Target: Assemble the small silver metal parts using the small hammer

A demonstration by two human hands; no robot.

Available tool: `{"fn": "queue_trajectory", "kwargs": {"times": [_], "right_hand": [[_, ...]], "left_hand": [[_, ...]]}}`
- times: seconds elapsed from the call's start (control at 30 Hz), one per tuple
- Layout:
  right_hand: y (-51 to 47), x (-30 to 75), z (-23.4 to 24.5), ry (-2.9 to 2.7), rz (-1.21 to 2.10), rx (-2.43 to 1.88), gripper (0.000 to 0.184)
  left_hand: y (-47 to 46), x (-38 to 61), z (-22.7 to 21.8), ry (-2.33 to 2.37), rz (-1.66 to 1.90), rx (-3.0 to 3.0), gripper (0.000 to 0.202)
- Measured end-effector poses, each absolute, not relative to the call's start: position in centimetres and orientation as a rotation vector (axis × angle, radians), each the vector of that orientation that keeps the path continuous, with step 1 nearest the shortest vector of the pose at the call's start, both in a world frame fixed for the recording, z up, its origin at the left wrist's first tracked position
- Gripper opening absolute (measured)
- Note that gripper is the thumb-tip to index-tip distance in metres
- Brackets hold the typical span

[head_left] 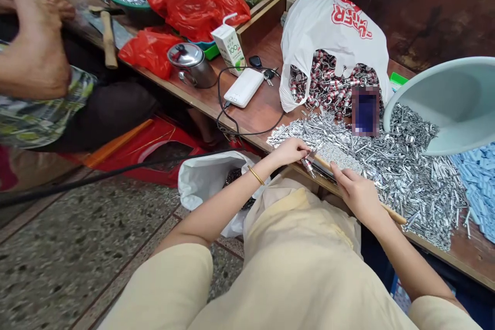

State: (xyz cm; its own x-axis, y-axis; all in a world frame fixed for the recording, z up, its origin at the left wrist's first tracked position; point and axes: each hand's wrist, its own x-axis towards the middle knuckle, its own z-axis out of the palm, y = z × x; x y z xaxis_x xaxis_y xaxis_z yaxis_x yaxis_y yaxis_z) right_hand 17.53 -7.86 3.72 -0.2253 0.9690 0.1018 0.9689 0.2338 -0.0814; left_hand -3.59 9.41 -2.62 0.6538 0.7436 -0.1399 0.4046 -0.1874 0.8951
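Near the table's front edge, my left hand is closed, its fingertips pinching a small red-and-silver metal piece that points down. A gold bangle circles that wrist. My right hand is closed around a slim wooden stick, whose far end reaches close to my left fingertips. Part of the stick is hidden under the right hand and wrist. Just beyond both hands lies a wide heap of small silver metal parts. A white plastic bag behind it holds many red-and-silver pieces.
A pale tub tips over the heap beside light-blue strips. Leftward are a power bank with a cable, keys, a drink carton and a metal mug. Another person's arm is at far left.
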Motion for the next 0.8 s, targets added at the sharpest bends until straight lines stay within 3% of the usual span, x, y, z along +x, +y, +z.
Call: {"fn": "queue_trajectory", "kwargs": {"times": [0.1,0.3,0.4,0.57,0.73,0.8], "right_hand": [[-8.1,18.2,3.1,-2.282,0.002,-1.855,0.044],[-11.2,21.7,-1.0,-2.018,-0.346,-1.862,0.045],[-12.0,22.6,-3.1,-2.067,-0.405,-1.883,0.050],[-11.0,21.8,-3.1,-2.118,-0.267,-1.843,0.060],[-11.7,25.6,-0.8,-1.977,-0.248,-1.869,0.038],[-12.4,29.3,-0.4,-1.722,-0.289,-2.011,0.033]], "left_hand": [[8.3,-4.2,-2.3,0.885,0.507,1.791,0.016],[2.8,-6.8,-2.2,0.700,1.108,1.427,0.018],[1.2,-6.7,-2.8,0.685,1.184,1.344,0.021],[0.5,-6.6,-3.9,0.888,1.093,1.314,0.034],[0.7,-14.9,-5.3,1.094,0.623,1.522,0.026],[1.0,-19.4,-5.8,1.479,0.463,1.694,0.026]]}}
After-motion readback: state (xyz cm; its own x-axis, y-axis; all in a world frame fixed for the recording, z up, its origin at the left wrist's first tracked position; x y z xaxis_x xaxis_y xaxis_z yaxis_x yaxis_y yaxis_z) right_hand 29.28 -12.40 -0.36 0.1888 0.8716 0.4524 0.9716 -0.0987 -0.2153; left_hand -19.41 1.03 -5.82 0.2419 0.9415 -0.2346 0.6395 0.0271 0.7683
